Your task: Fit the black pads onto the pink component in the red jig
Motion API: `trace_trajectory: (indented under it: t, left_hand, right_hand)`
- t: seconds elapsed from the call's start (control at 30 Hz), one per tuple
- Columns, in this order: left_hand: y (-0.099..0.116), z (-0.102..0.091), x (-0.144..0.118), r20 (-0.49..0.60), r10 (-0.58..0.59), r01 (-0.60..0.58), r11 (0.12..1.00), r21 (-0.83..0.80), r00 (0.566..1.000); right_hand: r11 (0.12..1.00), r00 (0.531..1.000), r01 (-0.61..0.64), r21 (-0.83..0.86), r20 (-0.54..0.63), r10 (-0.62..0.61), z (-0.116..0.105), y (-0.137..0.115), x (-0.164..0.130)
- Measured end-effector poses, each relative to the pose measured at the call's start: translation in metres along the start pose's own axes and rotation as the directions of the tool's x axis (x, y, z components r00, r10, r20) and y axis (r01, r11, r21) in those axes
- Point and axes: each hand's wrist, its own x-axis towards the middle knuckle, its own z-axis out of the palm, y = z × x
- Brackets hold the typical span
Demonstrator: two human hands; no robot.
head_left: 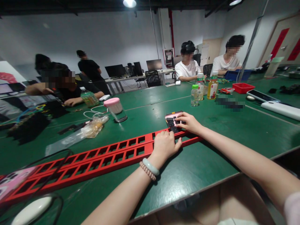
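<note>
Both forearms cross the table's (211, 156) near edge. Left hand (164, 144), bead and jade bangles at the wrist, lies curled over the red rail (105, 157), fingers bent onto its top bar, pinning it. Right hand (189, 122) pinches a small black part (174, 128) at the pink tray (172, 116) just past the rail's far end. Risk: rail is long, thin, slotted metal on slick green matting; a nudge could pivot it into the tray. Further in, near the left edge: crinkled plastic bag (93, 127), glass jar (116, 109) with a pink lid.
</note>
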Motion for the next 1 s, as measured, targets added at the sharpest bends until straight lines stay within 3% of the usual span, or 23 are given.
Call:
trace_trajectory:
  t: [0.2,0.33,0.47,1.0]
  left_hand:
    - [-0.002,0.007,0.001,-0.051,-0.003,0.003,1.0,-0.012,0.999]
    - [-0.005,0.015,0.002,-0.105,0.091,-0.103,0.988,-0.117,0.99]
    - [-0.008,0.02,0.003,-0.119,0.164,-0.183,0.967,-0.179,0.979]
    - [-0.008,0.017,0.003,-0.086,0.212,-0.225,0.953,-0.201,0.974]
  right_hand:
    - [0.995,0.993,0.089,0.043,0.073,-0.092,0.002,0.002,-0.004]
    - [0.995,0.989,0.091,0.038,0.114,-0.095,0.002,0.003,-0.005]
    - [0.997,0.989,0.065,0.045,0.13,-0.07,0.0,0.001,-0.004]
    - [0.99,0.972,-0.091,0.105,0.225,0.065,-0.009,0.0,-0.002]
